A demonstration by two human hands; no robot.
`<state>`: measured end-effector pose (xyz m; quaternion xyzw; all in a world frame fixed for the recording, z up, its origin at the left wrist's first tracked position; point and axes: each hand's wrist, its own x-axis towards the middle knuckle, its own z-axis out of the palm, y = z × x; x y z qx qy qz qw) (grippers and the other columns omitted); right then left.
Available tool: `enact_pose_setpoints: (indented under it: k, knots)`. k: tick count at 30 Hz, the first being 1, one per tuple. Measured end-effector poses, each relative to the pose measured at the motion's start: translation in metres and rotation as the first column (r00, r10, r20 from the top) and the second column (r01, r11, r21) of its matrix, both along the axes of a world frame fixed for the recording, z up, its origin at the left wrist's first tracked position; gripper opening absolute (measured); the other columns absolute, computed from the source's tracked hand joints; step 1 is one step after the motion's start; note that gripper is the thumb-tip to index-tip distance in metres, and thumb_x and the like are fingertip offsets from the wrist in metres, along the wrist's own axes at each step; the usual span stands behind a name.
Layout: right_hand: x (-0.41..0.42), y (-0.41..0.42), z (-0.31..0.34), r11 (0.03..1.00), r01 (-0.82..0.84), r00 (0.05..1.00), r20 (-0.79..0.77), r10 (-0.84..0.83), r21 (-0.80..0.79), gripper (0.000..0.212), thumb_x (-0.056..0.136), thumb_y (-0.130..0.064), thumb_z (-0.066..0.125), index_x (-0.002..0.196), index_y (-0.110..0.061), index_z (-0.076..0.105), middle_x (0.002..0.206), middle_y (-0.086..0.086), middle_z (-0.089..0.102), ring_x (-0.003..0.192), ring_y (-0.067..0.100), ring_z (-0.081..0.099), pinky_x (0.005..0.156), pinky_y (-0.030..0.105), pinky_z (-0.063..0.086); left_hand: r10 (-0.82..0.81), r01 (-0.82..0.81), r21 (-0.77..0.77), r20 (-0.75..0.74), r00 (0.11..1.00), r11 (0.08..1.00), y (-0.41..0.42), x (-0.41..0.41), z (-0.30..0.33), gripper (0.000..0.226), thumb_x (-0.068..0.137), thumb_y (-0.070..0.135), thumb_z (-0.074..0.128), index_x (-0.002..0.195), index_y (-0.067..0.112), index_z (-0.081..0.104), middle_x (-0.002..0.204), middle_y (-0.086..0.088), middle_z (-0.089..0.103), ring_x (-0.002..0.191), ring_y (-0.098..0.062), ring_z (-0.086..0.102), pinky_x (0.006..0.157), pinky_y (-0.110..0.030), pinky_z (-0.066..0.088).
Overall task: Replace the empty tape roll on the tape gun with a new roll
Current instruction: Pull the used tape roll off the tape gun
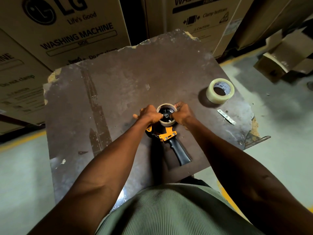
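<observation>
I am looking down on a worn, dark bench (118, 78) with chipped edges, and both of my hands are on the tape gun (169, 134) lying flat near the middle of it. The gun has an orange frame and a black handle that points back toward my body and a little to the right. On its hub sits the empty tape roll (166, 122), a bare cardboard core with the black spindle showing through its centre. My left hand (149, 114) is clenched on the left side of the core, thumb hooked over the rim and into the opening. My right hand (183, 112) has the right side in its grip the same way, fingers curled on the outer wall and thumb at the inner edge. The core is on the hub; whether it has begun to lift I cannot tell.

The new roll (220, 91), clear tape with a printed inner core, lies well apart on the far right of the bench, tilted so its opening faces me. A small blade (226, 117) lies between it and the bench's right edge, nearer to me. Big cardboard boxes (67, 31) marked for washing machines stand behind the bench
</observation>
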<state>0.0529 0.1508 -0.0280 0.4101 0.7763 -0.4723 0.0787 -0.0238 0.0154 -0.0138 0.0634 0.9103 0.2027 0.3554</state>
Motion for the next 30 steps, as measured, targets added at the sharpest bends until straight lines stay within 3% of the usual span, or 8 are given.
enact_pose_setpoints:
  k: [5,9,14,19,23,25,28,30]
  knots:
    - [0.001,0.0,-0.005,1.0,-0.007,1.0,-0.022,0.007,-0.028,0.02,0.065,-0.01,0.063,0.075,-0.026,0.056,0.085,0.008,0.074,0.089,0.029,0.07,0.08,0.046,0.06,0.007,-0.006,0.075,-0.009,1.0,0.997,-0.004,0.003,0.001,0.023,0.067,0.039,0.064,0.076,0.019,0.066,0.094,-0.008,0.069,0.106,-0.034,0.058,0.097,-0.05,0.047]
    - [0.007,0.004,-0.009,0.993,0.012,0.996,-0.081,-0.022,-0.122,0.023,0.064,-0.014,0.072,0.079,-0.026,0.059,0.084,0.007,0.075,0.084,0.028,0.073,0.079,0.051,0.061,0.032,-0.032,0.206,0.005,0.999,0.978,-0.011,0.004,0.001,0.025,0.075,0.041,0.071,0.073,0.016,0.068,0.083,-0.005,0.072,0.09,-0.029,0.065,0.079,-0.037,0.051]
    - [0.017,0.011,-0.007,0.98,-0.039,0.985,-0.174,0.005,-0.195,0.025,0.069,-0.029,0.08,0.089,-0.025,0.065,0.088,0.006,0.076,0.084,0.024,0.074,0.084,0.051,0.061,-0.022,-0.016,0.375,0.097,0.995,0.927,-0.021,0.002,0.005,0.031,0.08,0.043,0.076,0.097,0.016,0.073,0.095,-0.003,0.076,0.096,-0.022,0.071,0.086,-0.04,0.055]
    - [0.031,0.012,0.005,0.952,-0.139,0.95,-0.309,0.05,-0.271,0.023,0.082,-0.022,0.079,0.102,-0.025,0.069,0.102,0.006,0.077,0.095,0.024,0.074,0.091,0.05,0.058,-0.104,-0.003,0.537,0.169,0.98,0.844,-0.034,0.005,0.015,0.036,0.088,0.025,0.075,0.122,0.015,0.067,0.108,0.0,0.074,0.095,-0.008,0.07,0.084,-0.024,0.054]
    - [0.041,0.017,0.009,0.917,-0.238,0.924,-0.364,0.114,-0.319,0.05,0.079,-0.025,0.083,0.126,-0.019,0.065,0.118,0.006,0.073,0.109,0.022,0.07,0.1,0.046,0.054,-0.146,0.007,0.611,0.177,0.973,0.792,-0.046,0.007,0.013,0.052,0.084,0.021,0.079,0.133,0.02,0.062,0.116,0.002,0.073,0.106,-0.009,0.069,0.091,-0.024,0.055]
    - [0.044,0.019,0.011,0.906,-0.285,0.918,-0.362,0.164,-0.313,0.064,0.076,-0.016,0.085,0.134,-0.016,0.058,0.123,0.003,0.071,0.114,0.017,0.068,0.102,0.039,0.053,-0.169,0.027,0.628,0.167,0.971,0.777,-0.05,0.009,0.011,0.061,0.082,0.02,0.081,0.139,0.023,0.058,0.119,0.001,0.073,0.106,-0.009,0.069,0.083,-0.023,0.057]
    - [0.047,0.021,0.012,0.891,-0.365,0.898,-0.355,0.26,-0.27,0.087,0.067,-0.013,0.092,0.143,-0.016,0.049,0.127,-0.004,0.067,0.118,0.009,0.063,0.101,0.028,0.051,-0.179,0.037,0.627,0.164,0.97,0.778,-0.053,0.012,0.008,0.072,0.079,0.02,0.083,0.143,0.032,0.051,0.12,0.001,0.072,0.09,-0.009,0.066,0.059,-0.028,0.051]
    - [0.048,0.02,0.011,0.883,-0.395,0.889,-0.35,0.296,-0.255,0.097,0.066,-0.008,0.092,0.148,-0.013,0.041,0.132,-0.002,0.062,0.121,0.008,0.06,0.102,0.025,0.049,-0.164,0.016,0.617,0.184,0.969,0.787,-0.053,0.014,0.002,0.082,0.076,0.021,0.085,0.146,0.033,0.046,0.125,0.003,0.07,0.094,-0.013,0.062,0.061,-0.032,0.049]
